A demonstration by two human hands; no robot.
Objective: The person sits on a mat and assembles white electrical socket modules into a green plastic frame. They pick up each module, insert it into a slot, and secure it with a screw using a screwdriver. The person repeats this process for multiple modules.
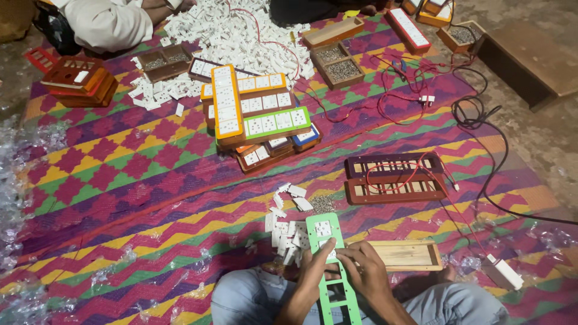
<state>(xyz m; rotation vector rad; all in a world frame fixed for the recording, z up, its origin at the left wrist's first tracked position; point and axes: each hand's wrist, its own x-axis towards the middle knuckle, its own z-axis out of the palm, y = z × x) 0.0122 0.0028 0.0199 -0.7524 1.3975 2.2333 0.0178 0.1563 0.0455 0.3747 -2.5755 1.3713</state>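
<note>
Both hands on a green plastic switch-board faceplate, bottom centre of the frame.
Left hand and right hand pinch it, fingers curled; the white socket module could seat crooked if pressed unevenly.

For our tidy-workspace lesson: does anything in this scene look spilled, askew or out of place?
Yes. Clear plastic wrappings lie strewn along the mat's left edge. Red wires sprawl tangled across the mat, and one loops over the brown frames. The finished boards are stacked crookedly.
</note>
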